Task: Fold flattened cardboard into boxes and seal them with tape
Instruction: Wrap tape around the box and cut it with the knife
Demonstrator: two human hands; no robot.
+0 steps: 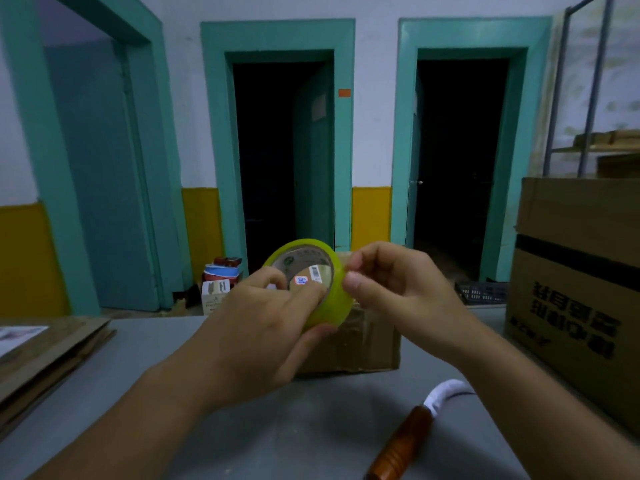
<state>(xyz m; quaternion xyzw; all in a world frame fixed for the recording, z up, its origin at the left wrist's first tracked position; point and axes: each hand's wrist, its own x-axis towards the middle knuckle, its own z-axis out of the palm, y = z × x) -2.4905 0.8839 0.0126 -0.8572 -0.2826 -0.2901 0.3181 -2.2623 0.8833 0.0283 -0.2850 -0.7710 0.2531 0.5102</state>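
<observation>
A yellow-green roll of tape [332, 306] is held up in front of me, above a small folded cardboard box [360, 344] that stands on the grey table [311, 427]. My left hand [256, 327] grips the roll, fingers through its core and thumb under its rim. My right hand [391, 285] pinches at the roll's outer edge with thumb and fingertips. The box is partly hidden behind the hands and the roll.
A stack of flattened cardboard [45, 355] lies at the table's left edge. A large printed carton [575, 292] stands at the right. A knife with a brown wooden handle [401, 441] lies near the front. Beyond the table are two dark doorways and clutter on the floor.
</observation>
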